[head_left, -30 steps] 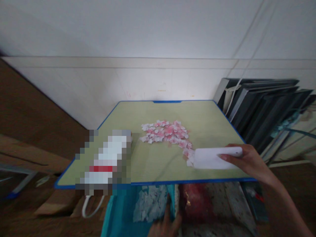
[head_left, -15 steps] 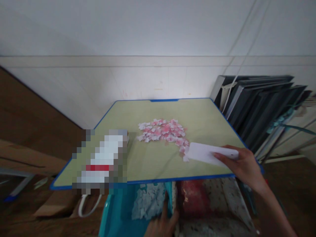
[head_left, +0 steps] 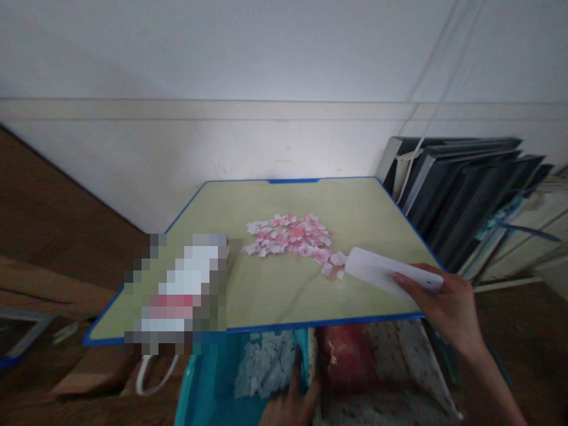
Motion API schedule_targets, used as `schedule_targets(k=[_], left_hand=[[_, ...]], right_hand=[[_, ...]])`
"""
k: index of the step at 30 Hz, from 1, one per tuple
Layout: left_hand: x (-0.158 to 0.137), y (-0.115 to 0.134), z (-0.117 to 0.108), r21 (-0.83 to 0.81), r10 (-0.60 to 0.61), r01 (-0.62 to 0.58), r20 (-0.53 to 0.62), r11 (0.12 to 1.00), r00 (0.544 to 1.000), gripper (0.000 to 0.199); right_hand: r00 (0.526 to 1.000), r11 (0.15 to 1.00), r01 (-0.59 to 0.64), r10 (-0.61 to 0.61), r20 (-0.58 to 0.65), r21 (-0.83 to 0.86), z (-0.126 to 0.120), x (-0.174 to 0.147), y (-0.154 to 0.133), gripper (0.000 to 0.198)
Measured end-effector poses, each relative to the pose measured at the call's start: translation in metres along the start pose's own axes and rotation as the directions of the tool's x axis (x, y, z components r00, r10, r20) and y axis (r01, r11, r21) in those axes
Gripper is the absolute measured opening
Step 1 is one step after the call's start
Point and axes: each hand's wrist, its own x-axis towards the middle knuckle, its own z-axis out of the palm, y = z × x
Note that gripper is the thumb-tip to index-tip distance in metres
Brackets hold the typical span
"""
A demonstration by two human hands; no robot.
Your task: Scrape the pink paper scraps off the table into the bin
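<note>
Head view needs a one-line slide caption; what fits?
Right hand holding a flat white tool beside pink-and-white pieces on a blue-edged board, left hand at a teal tray.

White tool (head_left: 373, 267), pink-white pieces (head_left: 295, 235), blue-edged tabletop (head_left: 270, 296)

I have room along the near strip of the pale-green, blue-rimmed desk (head_left: 266, 299), but the white, red-banded, pixelated oblong (head_left: 184, 275) bars my left, the heap of small pink-and-white pieces (head_left: 293, 235) the middle, the white wall (head_left: 266, 142) the far side.
</note>
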Motion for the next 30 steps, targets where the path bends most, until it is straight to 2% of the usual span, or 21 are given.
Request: schedule_targets(k=[3, 8, 12, 15, 18, 24, 30], left_hand=[[0.001, 0.000, 0.002, 0.015, -0.006, 0.006, -0.011, 1.000, 1.000, 0.050], [0.001, -0.001, 0.005, -0.032, 0.009, -0.009, -0.017, 0.999, 1.000, 0.052], [0.001, -0.001, 0.005, -0.029, 0.001, -0.001, -0.013, 1.000, 1.000, 0.050], [0.001, -0.001, 0.004, -0.017, 0.002, -0.002, -0.004, 1.000, 1.000, 0.050], [0.002, -0.001, 0.002, -0.024, 0.003, -0.002, 0.017, 1.000, 1.000, 0.055], [0.002, -0.002, 0.002, -0.011, -0.003, 0.003, 0.049, 1.000, 0.999, 0.061], [0.001, 0.000, 0.001, -0.035, -0.008, 0.008, 0.014, 0.999, 1.000, 0.063]], right_hand=[[0.998, 0.999, 0.042, -0.043, 0.050, 0.010, 0.000, -0.001, 0.002, 0.017], [1.000, 0.999, 0.013, -0.014, 0.014, 0.029, -0.001, -0.007, 0.003, 0.017], [0.989, 1.000, 0.010, -0.011, 0.146, 0.008, -0.011, -0.012, 0.004, 0.018], [0.978, 0.999, -0.040, 0.045, 0.205, -0.029, -0.020, -0.011, 0.012, 0.020], [0.987, 0.996, -0.085, 0.088, 0.138, -0.026, -0.021, -0.005, 0.022, 0.022], [0.988, 0.989, -0.142, 0.140, 0.060, 0.040, -0.001, 0.004, 0.023, 0.025], [0.995, 0.992, -0.089, 0.084, 0.057, 0.094, 0.008, 0.005, 0.012, 0.018]])
